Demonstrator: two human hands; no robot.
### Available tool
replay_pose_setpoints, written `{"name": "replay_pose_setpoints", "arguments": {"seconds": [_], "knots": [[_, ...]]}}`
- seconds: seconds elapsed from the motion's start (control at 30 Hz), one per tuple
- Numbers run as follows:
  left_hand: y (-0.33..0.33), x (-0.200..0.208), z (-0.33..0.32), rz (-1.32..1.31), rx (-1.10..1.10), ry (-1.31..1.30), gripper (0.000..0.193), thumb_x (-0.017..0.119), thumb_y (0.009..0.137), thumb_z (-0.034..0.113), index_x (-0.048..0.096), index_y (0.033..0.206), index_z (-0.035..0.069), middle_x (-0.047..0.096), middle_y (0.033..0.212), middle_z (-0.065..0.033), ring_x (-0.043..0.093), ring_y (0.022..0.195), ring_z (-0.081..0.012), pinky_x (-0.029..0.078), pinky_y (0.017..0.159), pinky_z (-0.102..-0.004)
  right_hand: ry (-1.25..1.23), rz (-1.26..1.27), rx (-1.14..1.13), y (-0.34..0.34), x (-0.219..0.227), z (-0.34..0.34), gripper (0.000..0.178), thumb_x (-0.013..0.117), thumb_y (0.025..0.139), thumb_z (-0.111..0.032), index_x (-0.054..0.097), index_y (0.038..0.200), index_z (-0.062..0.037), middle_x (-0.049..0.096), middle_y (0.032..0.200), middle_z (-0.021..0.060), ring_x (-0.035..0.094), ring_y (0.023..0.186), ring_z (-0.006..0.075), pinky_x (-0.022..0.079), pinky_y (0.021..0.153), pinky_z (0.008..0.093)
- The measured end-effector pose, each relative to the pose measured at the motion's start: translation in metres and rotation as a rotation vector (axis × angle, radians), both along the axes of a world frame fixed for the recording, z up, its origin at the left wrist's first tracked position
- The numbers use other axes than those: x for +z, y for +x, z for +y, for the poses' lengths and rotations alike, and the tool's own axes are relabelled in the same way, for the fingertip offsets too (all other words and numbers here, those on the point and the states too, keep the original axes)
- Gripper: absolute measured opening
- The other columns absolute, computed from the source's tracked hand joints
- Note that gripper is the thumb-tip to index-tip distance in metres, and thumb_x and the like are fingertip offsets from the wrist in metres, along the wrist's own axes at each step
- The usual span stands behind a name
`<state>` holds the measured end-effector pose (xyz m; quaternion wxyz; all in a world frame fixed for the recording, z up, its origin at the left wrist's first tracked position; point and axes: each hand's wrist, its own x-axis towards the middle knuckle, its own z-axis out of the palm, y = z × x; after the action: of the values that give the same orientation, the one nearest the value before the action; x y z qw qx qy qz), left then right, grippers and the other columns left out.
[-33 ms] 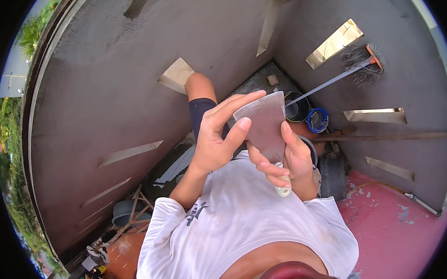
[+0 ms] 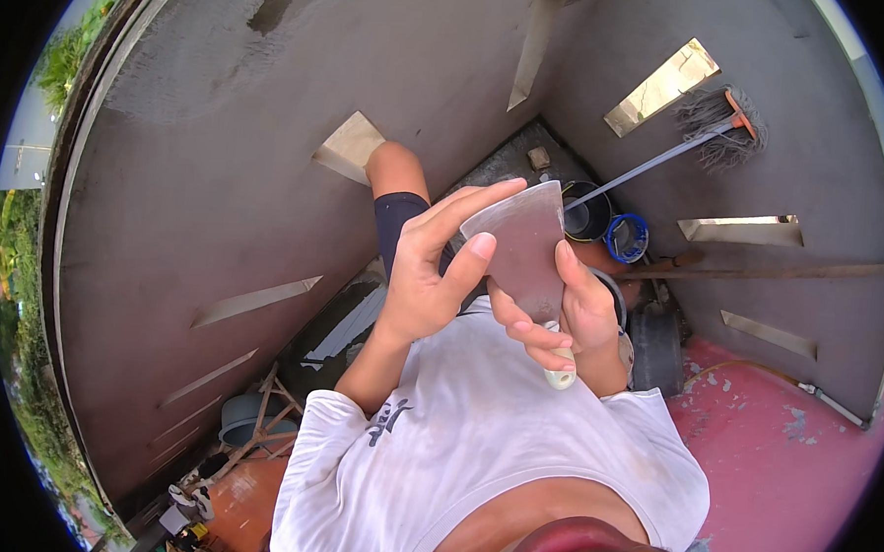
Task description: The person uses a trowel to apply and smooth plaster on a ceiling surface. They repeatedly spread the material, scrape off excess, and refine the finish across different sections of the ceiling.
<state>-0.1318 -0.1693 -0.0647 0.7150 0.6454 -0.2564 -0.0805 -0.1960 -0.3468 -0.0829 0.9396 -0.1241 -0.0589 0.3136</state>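
Scraper [image 2: 530, 252], 12 o'clock of white shirt [image 2: 525, 418]: right hand [image 2: 586, 310] closed round handle [image 2: 560, 379], likely for control; left hand [image 2: 424, 275] half-open, thumb at blade's [image 2: 523, 225] edge, perhaps steadying. Mop [image 2: 720, 130] head-up, 2 o'clock beyond, presumably drying.

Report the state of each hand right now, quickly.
Left hand: open, thumb and fingers at the blade edge of the scraper; firm contact cannot be told.
Right hand: closed, holding the scraper near its handle.
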Motion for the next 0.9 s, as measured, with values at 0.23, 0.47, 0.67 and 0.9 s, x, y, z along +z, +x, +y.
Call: {"name": "replay_pose_setpoints", "arguments": {"seconds": [0.23, 0.47, 0.67, 0.9], "knots": [[0.011, -0.019, 0.028, -0.141, 0.017, -0.068, 0.044, 0.047, 0.095, 0.016, 0.061, 0.13, -0.006, 0.067, 0.123, -0.0229, 0.065, 0.113, -0.0325, 0.049, 0.099, -0.0396, -0.169, -0.096, 0.054, 0.012, -0.001, 0.023, 0.066, 0.029, 0.108, -0.054, 0.041, 0.13, 0.008, 0.057, 0.093, 0.0155, 0.045, 0.045, 0.0065, 0.045, 0.031, 0.0226], [0.027, -0.06, 0.088, -0.093, 0.1, -0.02, 0.062, 0.042, 0.092, 0.039, 0.059, 0.135, -0.003, 0.054, 0.143, -0.0275, 0.059, 0.126, -0.0374, 0.043, 0.108, -0.0473, -0.741, -0.154, 0.213, 0.051, -0.005, 0.065, 0.058, 0.035, 0.11, -0.046, 0.05, 0.124, 0.0081, 0.062, 0.096, 0.0152, 0.063, 0.063, 0.0169, 0.057, 0.05, 0.0289], [0.0, -0.097, 0.124, 0.252, 0.325, -0.396, 0.075, 0.026, 0.103, 0.057, 0.032, 0.154, 0.001, 0.045, 0.151, -0.0181, 0.048, 0.136, -0.0317, 0.034, 0.115, -0.0474, -1.083, -0.528, 0.047, 0.1, 0.002, 0.123, 0.048, 0.045, 0.109, -0.038, 0.063, 0.115, 0.0057, 0.065, 0.096, 0.0102, 0.063, 0.084, 0.0158, 0.054, 0.073, 0.0309], [0.01, -0.117, 0.066, 0.442, 0.244, -0.435, 0.053, 0.035, 0.108, 0.048, 0.048, 0.126, 0.0, 0.056, 0.105, -0.0082, 0.058, 0.094, -0.0171, 0.048, 0.091, -0.0338, -1.25, -0.722, -0.558, 0.166, -0.012, 0.172, 0.042, 0.047, 0.109, -0.033, 0.065, 0.109, 0.0048, 0.063, 0.089, 0.0058, 0.052, 0.08, 0.0124, 0.045, 0.072, 0.0291]]}}
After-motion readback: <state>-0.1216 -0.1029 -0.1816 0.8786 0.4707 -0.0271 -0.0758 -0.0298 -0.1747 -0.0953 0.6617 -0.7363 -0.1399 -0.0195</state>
